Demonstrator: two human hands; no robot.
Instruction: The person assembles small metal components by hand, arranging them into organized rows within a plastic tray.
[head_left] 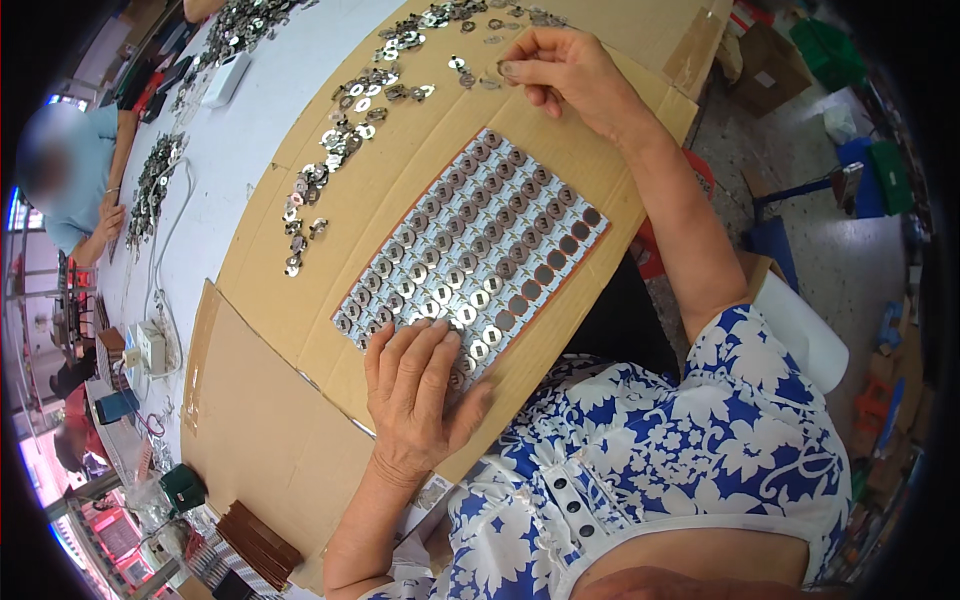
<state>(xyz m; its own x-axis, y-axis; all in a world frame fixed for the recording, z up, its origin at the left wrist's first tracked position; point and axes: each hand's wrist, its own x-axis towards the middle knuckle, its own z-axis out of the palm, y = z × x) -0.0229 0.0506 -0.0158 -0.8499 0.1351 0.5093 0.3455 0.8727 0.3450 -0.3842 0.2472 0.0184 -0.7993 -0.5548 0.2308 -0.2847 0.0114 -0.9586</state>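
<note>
Beneath my hands lies a flat rectangular panel (606, 228) with an orange-red edge, set with rows of round metal pieces. Most rows carry silvery or brownish discs with small centre marks; the row along its near right edge shows several plain dark circles (541, 274). My left hand (415, 390) rests flat on the panel's near left corner, fingers stretched out, covering some discs. Beyond the panel's far end, my right hand (565, 80) pinches a small round metal piece (504, 69) between thumb and fingertips. Loose metal pieces (345, 142) lie scattered in a curved band left of the panel.
Cardboard sheets (250, 390) cover the near part of the white table (225, 150). More metal heaps (250, 25), a white box (227, 80) and a power socket block (150, 347) with a cable sit farther left. Another person (85, 180) works across the table.
</note>
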